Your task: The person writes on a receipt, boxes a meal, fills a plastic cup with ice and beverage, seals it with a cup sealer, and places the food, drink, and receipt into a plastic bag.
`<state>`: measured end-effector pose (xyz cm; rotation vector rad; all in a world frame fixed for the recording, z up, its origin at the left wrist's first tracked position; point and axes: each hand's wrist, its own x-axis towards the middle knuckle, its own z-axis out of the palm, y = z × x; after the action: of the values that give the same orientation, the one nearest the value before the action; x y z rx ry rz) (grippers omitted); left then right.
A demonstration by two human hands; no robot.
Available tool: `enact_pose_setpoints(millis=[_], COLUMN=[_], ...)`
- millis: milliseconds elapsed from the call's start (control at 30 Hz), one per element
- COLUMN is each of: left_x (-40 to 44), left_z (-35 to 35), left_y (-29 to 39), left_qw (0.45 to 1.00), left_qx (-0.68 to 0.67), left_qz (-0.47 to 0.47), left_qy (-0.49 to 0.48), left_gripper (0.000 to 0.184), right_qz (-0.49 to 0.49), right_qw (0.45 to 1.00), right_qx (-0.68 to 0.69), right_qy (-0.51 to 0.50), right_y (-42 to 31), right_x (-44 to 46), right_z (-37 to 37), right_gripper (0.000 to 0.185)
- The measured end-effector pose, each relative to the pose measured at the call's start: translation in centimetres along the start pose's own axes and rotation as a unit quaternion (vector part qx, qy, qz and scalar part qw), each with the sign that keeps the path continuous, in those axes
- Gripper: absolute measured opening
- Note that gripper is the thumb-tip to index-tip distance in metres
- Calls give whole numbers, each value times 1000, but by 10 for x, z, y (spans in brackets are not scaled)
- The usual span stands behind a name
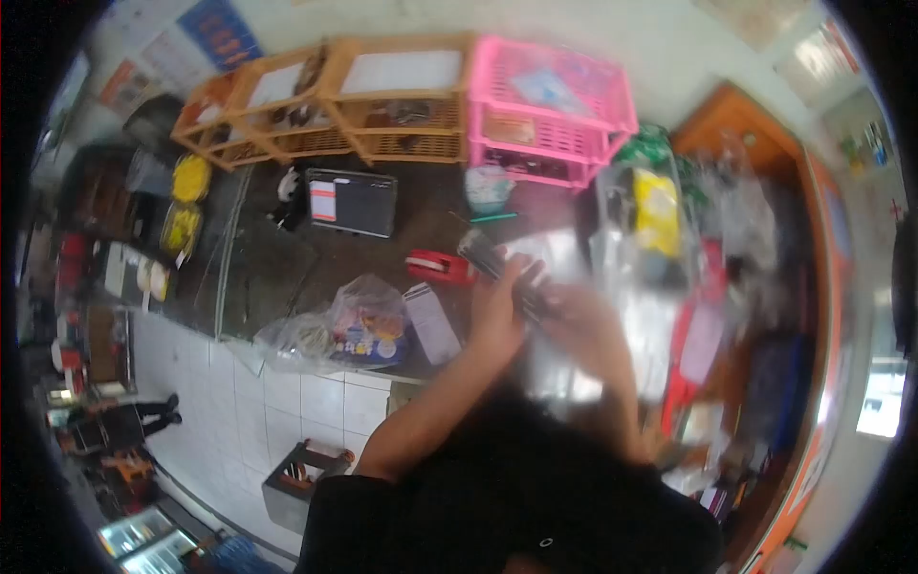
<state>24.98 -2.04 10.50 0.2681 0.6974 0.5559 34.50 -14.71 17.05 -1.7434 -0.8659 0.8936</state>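
Observation:
My left hand (pixel 501 298) is closed around a dark, elongated object (pixel 481 253) that sticks out past its fingers toward the upper left. Close beside it on the right, my right hand (pixel 578 323) is blurred, with its fingers at the lower right end of the same object or of another dark piece. What exactly the right fingers grip cannot be made out. Left of the hands, a red tape dispenser or stapler-like item (pixel 438 267) lies on the dark counter (pixel 273 273). A white slip of paper (pixel 432 323) is below it.
Behind stand wooden racks (pixel 397 84) and a pink basket rack (pixel 552 86). A tablet (pixel 352 202), a cup (pixel 489 189) and a plastic bag (pixel 359 320) are on the counter. At right are a yellow packet (pixel 657 212) and plastic-wrapped goods. A person (pixel 120 426) is far left.

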Motion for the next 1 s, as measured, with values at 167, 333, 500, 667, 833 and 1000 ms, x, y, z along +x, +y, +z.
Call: enact_pose_setpoints(millis=[167, 333, 500, 667, 833, 1000], left_x=[-1, -19, -46, -62, -54, -12], left_z=[-39, -31, -10, -42, -94, -87], left_y=[36, 38, 34, 63, -2, -28], left_qw=[986, 992, 996, 912, 726, 726], left_qx=[-146, -110, -12, 371, 626, 628], left_qz=[45, 65, 65, 149, 99, -114], left_qy=[73, 17, 55, -91, -266, -255], left_gripper=[20, 15, 23, 38, 64, 62], right_qz=[-8, -140, -118, -54, -134, -90], right_qw=[986, 986, 991, 989, 990, 865], right_qx=[142, 4, 49, 125, -29, 144], right_qy=[-90, 88, 35, -62, 22, 472], right_y=[-8, -9, 23, 55, 34, 0], right_x=[-31, -19, -5, 11, 38, -28], right_z=[36, 90, 84, 9, 16, -128], right_gripper=[51, 39, 37, 48, 22, 45])
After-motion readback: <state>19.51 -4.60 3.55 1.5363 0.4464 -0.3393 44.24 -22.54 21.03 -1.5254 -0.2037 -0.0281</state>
